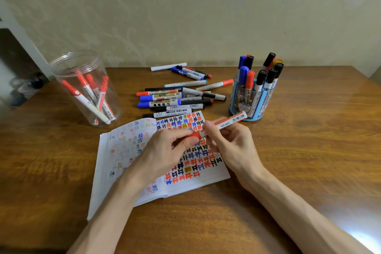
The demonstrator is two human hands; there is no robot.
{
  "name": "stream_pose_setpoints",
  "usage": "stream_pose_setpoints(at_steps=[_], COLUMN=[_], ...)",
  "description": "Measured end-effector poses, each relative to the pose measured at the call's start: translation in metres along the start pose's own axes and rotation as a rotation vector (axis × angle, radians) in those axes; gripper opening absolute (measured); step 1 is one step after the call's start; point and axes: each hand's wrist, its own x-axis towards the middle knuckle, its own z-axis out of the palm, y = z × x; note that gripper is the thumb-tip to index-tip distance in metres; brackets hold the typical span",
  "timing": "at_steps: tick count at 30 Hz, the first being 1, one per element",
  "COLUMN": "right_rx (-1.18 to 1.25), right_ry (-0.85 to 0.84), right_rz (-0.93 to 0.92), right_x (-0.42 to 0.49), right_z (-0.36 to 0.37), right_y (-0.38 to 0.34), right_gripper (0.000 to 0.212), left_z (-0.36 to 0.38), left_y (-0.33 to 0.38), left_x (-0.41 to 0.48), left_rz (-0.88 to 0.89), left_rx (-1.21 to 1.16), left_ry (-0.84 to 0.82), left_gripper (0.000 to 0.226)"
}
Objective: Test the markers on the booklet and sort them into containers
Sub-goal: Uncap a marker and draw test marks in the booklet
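Clear jar (92, 62): far left on the wooden table (309, 150), red-capped markers (90, 97) leaning inside.
Booklet (123, 161): open at centre, right page full of red, blue and black test marks (a few yellow).
Left hand (162, 150): fingers pinch the red cap (195, 135) of 1 white marker (226, 122), above the booklet.
Right hand (231, 144): curled round that marker's barrel, which is tilted between the 2 hands.
Loose markers (175, 97): heaped behind the booklet.
Blue holder (247, 103): right, capped markers upright inside.

Marker (226, 123) cap mostly buried under left grip (162, 150). Booklet (123, 150) middle covered by it and right grip (233, 144). Table (309, 161) cut at 6 o'clock.
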Motion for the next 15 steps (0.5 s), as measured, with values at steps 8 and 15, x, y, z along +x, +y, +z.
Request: stream_pose_setpoints(at_steps=[8, 15], right_rx=[0.016, -0.097], right_ry=[0.262, -0.024], right_rz=[-0.023, 0.078], right_x=[0.015, 0.001], right_z=[-0.044, -0.015], right_y=[-0.005, -0.005], right_gripper=[0.030, 0.027], left_z=[-0.040, -0.017], left_y=[-0.027, -0.020], left_x=[-0.010, -0.007], left_rz=[-0.064, -0.097], left_rx=[-0.148, -0.019], left_ry=[0.143, 0.061], left_gripper=[0.027, 0.031])
